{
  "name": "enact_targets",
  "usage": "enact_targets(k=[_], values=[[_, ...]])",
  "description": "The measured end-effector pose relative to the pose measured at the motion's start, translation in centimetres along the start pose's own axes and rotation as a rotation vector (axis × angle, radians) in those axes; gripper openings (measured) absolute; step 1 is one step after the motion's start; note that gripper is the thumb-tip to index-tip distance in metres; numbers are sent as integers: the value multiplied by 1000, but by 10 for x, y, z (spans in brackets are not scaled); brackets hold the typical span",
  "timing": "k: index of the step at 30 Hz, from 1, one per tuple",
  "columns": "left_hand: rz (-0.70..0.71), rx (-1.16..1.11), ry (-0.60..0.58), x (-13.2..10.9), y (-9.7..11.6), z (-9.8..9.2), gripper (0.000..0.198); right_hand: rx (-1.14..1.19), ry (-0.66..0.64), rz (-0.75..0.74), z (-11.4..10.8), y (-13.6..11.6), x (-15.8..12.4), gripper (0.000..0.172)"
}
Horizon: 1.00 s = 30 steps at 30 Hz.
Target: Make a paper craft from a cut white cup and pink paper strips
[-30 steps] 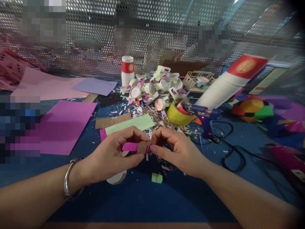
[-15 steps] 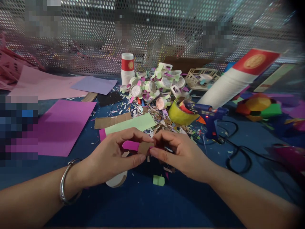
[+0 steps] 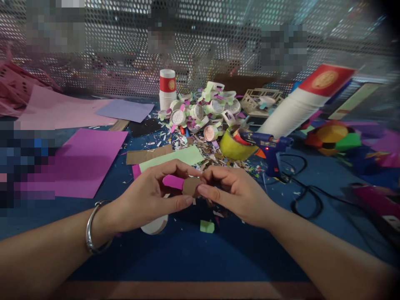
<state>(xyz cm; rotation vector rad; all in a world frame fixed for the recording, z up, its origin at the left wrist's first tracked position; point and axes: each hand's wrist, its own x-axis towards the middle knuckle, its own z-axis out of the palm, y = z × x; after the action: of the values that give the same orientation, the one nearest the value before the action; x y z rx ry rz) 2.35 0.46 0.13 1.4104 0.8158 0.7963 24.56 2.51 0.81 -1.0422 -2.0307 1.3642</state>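
Note:
My left hand [image 3: 150, 198], with a metal bangle at the wrist, and my right hand [image 3: 237, 193] meet above the blue table [image 3: 187, 258]. Together they pinch a small craft piece [image 3: 183, 184]: a pink paper strip joined to a brown cardboard bit. The left fingers curl around the pink end. My right thumb and forefinger press on the brown end. A cut white cup piece [image 3: 154, 225] lies just under my left hand, and a small green paper block [image 3: 206, 226] rests below the hands.
Behind the hands lie a light green sheet [image 3: 171, 158], cardboard strip [image 3: 146, 155], magenta paper [image 3: 84, 160], a heap of small decorated cups [image 3: 203, 112], a yellow tape roll [image 3: 234, 146], a blue glue gun [image 3: 268, 150] with black cord, stacked cups [image 3: 306, 100] and a perforated metal screen [image 3: 200, 46].
Both hands stay pinched on the small piece and have shifted slightly up in view. The right thumb now presses further over the brown bit.

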Motion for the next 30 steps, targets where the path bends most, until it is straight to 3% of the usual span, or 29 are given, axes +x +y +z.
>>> enact_targets(k=[13, 24, 30], values=[[33, 27, -13, 1, 2, -1, 32, 43, 5, -1, 0, 2, 0, 22], [83, 154, 86, 5, 1, -9, 32, 182, 35, 39, -5, 5, 2, 25], [106, 205, 63, 4, 0, -9, 38, 244, 33, 69, -2, 6, 2, 23]])
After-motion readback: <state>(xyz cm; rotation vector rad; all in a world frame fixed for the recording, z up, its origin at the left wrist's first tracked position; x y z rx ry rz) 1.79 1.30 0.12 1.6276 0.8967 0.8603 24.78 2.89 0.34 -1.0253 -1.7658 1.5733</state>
